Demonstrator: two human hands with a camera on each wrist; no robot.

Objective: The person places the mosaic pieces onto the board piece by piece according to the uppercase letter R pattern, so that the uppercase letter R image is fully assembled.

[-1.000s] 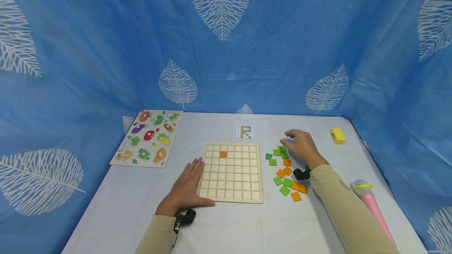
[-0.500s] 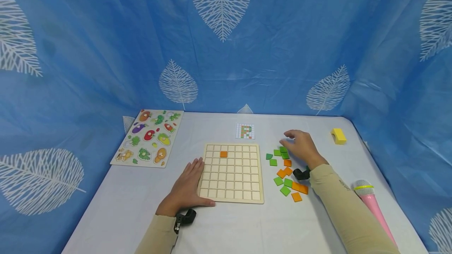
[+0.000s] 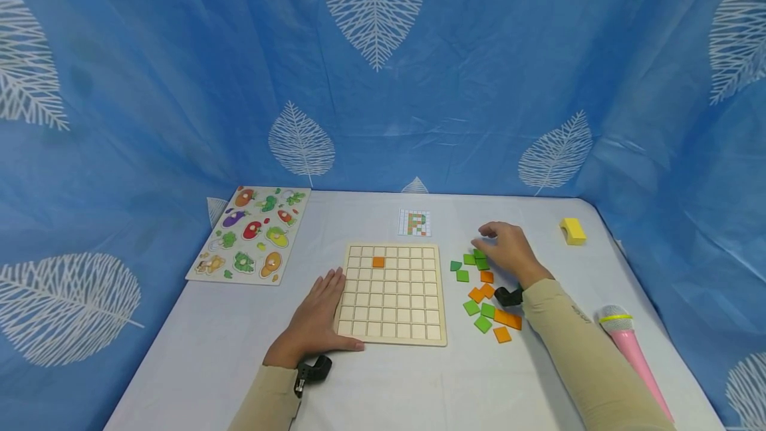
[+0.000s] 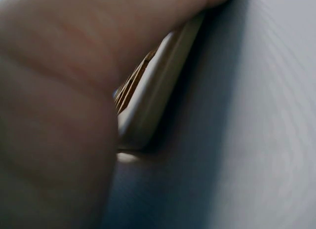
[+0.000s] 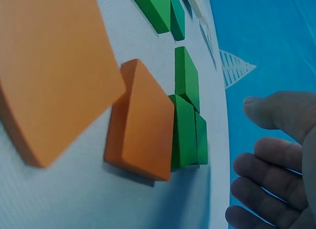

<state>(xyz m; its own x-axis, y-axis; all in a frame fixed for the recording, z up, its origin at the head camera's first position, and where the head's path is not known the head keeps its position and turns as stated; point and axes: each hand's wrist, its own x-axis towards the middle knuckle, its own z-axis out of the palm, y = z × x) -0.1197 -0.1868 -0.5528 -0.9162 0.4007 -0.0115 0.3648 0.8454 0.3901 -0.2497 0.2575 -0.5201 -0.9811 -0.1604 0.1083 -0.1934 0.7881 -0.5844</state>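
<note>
My left hand (image 3: 314,314) lies at the near left corner of a wooden grid board (image 3: 395,336), fingers straight along its left side and thumb along the front edge. The left wrist view shows the board's edge (image 4: 160,86) beside the palm, much of it hidden. One orange square tile (image 3: 379,262) sits in a cell of the second row. My right hand (image 3: 509,248) hovers just above green tiles (image 3: 469,259), its fingers loosely bent. In the right wrist view nothing shows between its thumb and fingers, while an orange tile (image 5: 143,125) and green tiles (image 5: 183,133) lie beside them.
More orange tiles (image 3: 502,334) and green tiles (image 3: 483,324) are scattered right of the board. A pattern card (image 3: 415,223) lies behind it. A vegetable puzzle (image 3: 251,238) is at the left, a yellow block (image 3: 573,231) and a pink microphone (image 3: 632,351) at the right.
My right hand has shifted slightly left and down, nearer the green tiles. The left hand and board stay in place.
</note>
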